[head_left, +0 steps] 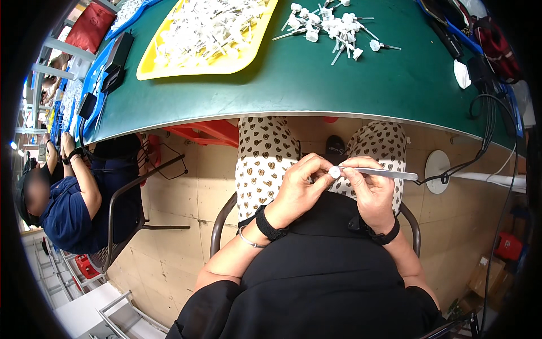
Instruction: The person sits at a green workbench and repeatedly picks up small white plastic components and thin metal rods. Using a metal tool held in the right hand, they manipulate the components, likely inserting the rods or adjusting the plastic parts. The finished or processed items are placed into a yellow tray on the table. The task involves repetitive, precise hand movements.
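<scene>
Above my lap, in front of the table edge, both hands are close together. My left hand [305, 183] pinches a small white plastic part [335, 172] between thumb and fingertips. Fingers closed, my right hand [370, 189] grips slim metal tweezers [395, 174], whose blunt end sticks out to the right. The tip of the tweezers is hidden by my fingers near the white part. On the table ahead lies a loose pile of white plastic pieces with thin stems [333, 28]. Beside it a yellow tray [197, 69] is heaped with similar pieces.
The green table [316, 90] spans the far side. Black cables [492, 113] hang over its right end. A co-worker in dark blue [70, 209] sits at the left near blue trays. A red stool [212, 133] stands under the table, and a white round base [436, 171] is on the floor.
</scene>
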Tool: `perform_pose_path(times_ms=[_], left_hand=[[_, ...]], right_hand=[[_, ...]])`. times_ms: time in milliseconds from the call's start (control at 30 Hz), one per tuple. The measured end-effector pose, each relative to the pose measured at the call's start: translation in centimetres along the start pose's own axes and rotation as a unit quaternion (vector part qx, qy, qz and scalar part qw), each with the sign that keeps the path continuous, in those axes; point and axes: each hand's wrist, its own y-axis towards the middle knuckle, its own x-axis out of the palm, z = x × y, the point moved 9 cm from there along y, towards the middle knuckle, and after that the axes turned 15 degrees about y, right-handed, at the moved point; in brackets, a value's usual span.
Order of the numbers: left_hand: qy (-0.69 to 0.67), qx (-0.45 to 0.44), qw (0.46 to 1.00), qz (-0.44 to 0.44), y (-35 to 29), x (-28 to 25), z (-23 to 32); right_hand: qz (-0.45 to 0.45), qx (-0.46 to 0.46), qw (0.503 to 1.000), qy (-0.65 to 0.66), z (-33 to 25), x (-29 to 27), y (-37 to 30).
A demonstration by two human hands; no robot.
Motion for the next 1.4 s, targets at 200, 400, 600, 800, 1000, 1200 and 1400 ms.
perform_pose_path(times_ms=[200, 400, 600, 800, 1000, 1200, 1400], left_hand=[[0.001, -0.004, 1.000, -0.001, 0.0, 0.0, -0.1], [0.003, -0.001, 1.000, 0.000, 0.0, -0.1, 0.1], [-0.001, -0.001, 1.000, -0.007, 0.0, 0.1, 0.2], [-0.008, -0.006, 1.000, -0.010, -0.2, 0.2, -0.1], [0.001, 0.000, 1.000, -0.011, -0.1, 0.2, 0.0], [0.026, 0.028, 0.999, -0.008, -0.4, 0.5, -0.1], [-0.017, 0.006, 1.000, -0.008, -0.2, 0.4, -0.8]], right_hand=[[-0.001, 0.001, 1.000, 0.004, -0.1, 0.1, 0.0], [0.000, -0.003, 1.000, -0.002, -0.2, 0.1, 0.1], [-0.003, -0.004, 1.000, -0.001, -0.4, 0.1, 0.1], [0.002, 0.003, 1.000, 0.020, -0.3, 0.0, 0.0], [-0.002, -0.002, 1.000, -0.017, -0.5, 0.1, 0.1], [-0.064, -0.025, 0.989, -0.128, -2.1, 1.2, 0.5], [0.049, 0.077, 0.989, 0.113, 0.2, -0.2, -0.3]])
